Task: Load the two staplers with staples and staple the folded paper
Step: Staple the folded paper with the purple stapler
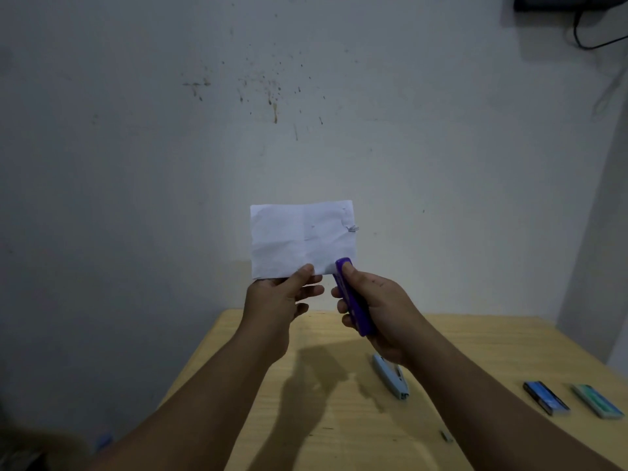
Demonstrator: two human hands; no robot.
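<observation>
while the left hand (285, 294) is pinching the folded paper (302, 237) above the bench (441, 351), the right hand (377, 307) is gripping a purple stapler (353, 297) at the paper's lower right corner; a blue stapler (390, 377) is lying below on the bench.

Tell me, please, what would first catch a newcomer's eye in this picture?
The white folded paper, held up before the stained wall by the left hand, with the purple stapler in the right hand at its lower right corner. Below, a light blue stapler lies on the wooden table.
</observation>
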